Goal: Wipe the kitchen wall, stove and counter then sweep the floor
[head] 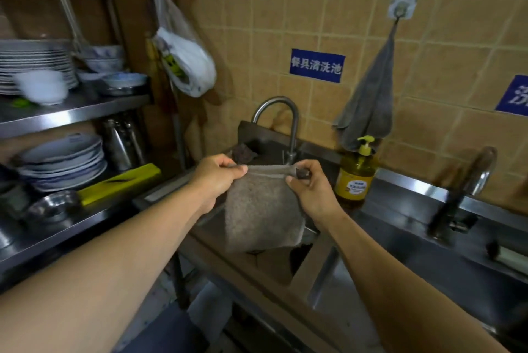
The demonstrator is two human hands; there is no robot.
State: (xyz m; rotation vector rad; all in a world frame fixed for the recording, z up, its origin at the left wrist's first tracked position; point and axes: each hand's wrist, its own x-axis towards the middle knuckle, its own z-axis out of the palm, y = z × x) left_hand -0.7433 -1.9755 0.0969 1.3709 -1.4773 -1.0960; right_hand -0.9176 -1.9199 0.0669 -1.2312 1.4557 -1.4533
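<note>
Cloth held up over steel sink, stretched by top edge. Left hand pinches left corner, right hand pinches right corner, hands apart. Curved tap just behind; yellow soap bottle at right; plates on left shelf.

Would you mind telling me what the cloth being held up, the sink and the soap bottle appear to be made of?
The cloth, pinched at its top edge by both hands, looks like grey-brown terry or microfibre: matte with a nubbly pile. The sink seems to be stainless steel, brushed and grey with dull reflections. The soap bottle looks like clear plastic, amber liquid showing through, with a yellow plastic pump.
</note>
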